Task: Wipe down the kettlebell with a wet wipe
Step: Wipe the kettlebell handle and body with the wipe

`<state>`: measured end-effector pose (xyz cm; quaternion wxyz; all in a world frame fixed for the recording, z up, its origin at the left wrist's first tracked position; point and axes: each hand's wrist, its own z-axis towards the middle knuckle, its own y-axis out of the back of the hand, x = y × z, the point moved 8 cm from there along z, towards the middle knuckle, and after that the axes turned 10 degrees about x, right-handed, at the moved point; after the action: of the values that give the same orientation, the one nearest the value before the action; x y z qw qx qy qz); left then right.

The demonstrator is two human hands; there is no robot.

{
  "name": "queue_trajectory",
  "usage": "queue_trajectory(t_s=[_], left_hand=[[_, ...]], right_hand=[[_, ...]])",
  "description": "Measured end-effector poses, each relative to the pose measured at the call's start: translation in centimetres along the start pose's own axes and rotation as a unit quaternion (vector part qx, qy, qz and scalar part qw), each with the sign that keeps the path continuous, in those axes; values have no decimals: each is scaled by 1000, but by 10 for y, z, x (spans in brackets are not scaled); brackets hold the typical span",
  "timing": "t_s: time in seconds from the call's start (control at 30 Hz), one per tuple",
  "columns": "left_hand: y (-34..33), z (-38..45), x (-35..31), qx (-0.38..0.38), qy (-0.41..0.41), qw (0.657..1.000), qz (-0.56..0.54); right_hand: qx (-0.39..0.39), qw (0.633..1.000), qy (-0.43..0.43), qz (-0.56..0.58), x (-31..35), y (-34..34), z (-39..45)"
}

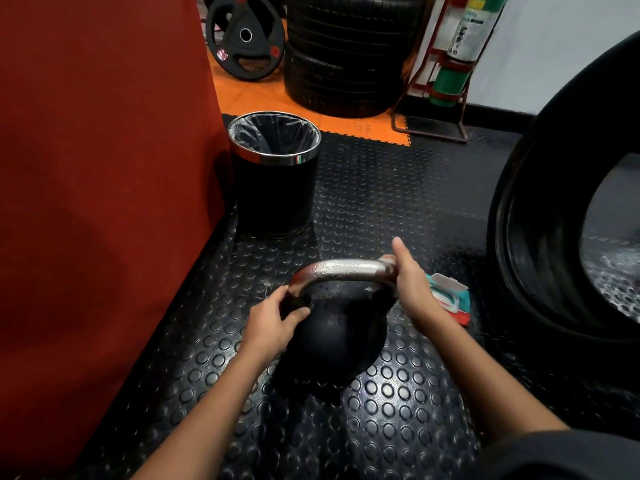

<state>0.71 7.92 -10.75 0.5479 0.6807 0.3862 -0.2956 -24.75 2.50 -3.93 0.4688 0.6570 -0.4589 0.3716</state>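
A black kettlebell with a shiny steel handle stands on the studded rubber floor in front of me. My left hand grips the left base of the handle where it meets the ball. My right hand is wrapped round the right end of the handle, thumb up, with a bit of white wet wipe showing under the fingers. A pack of wet wipes lies on the floor just right of the kettlebell, partly hidden by my right wrist.
A black bin with a chrome rim and liner stands behind the kettlebell beside a red wall. A large tyre leans at the right. Stacked tyres, a weight plate and a fire extinguisher are at the back.
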Motion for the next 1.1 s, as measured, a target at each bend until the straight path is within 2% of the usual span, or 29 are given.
queue_trajectory(t_s=[0.13,0.2,0.33,0.43,0.57,0.7,0.8,0.87,0.93,1.0,1.1], left_hand=[[0,2,0,4,6,1000,1],[0,2,-3,5,0,1000,-8],[2,0,-8,3,-9,1000,-18],[2,-1,-9,3,-9,1000,-21],[3,-3,-13,2,-13,1000,-18],[3,-4,-15,8,-12,1000,-21],[2,-4,-17,11,-16,999,-27],[2,-5,-17,12,-15,999,-26],[4,-5,-15,11,-12,1000,-27],[4,-5,-15,11,-13,999,-27],[4,-5,-15,10,-14,999,-28]], right_hand=[[-30,981,180,-70,21,-12,-43],[-38,975,207,-69,6,-14,-56],[-31,993,115,24,-35,-12,-41],[-20,995,66,72,-37,-8,-29],[-46,986,163,-7,2,-13,-49],[-42,976,209,-45,5,-21,-64],[-51,985,160,44,-13,-12,-51],[-32,992,74,99,-29,-9,-34],[2,992,23,121,-39,-9,-19],[13,995,15,95,-31,-11,-21],[-36,994,101,0,-4,-12,-48]])
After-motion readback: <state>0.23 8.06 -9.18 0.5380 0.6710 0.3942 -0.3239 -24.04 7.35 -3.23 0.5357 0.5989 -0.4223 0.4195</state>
